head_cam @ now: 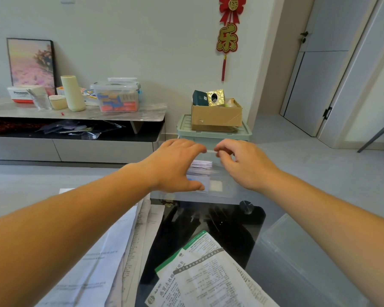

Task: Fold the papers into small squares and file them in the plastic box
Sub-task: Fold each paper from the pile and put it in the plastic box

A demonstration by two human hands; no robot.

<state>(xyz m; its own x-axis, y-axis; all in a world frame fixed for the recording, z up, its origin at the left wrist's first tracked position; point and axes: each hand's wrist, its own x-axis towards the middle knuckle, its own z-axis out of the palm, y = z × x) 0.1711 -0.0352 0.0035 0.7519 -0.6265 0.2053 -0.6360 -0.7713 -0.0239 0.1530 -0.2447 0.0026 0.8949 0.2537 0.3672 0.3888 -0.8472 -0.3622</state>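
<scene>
1. Location: plastic box (pixel 225 192), clear, stands at the far edge of the black glass table (pixel 208 220), directly under both hands.
2. Contents: folded papers (pixel 201 165) lie inside it, between the two hands.
3. Left hand (pixel 175 165) spans the box, fingertips curled over the far rim, thumb against the near wall, gripping it.
4. Right hand (pixel 246 165) has its fingers curled at the far rim; whether they pinch it cannot be told.
5. Unfolded sheets (pixel 111 251) lie under the left forearm; printed leaflets (pixel 208 275) lie nearer the person.
6. Clear lid (pixel 297 262) lies beneath the right forearm.
</scene>
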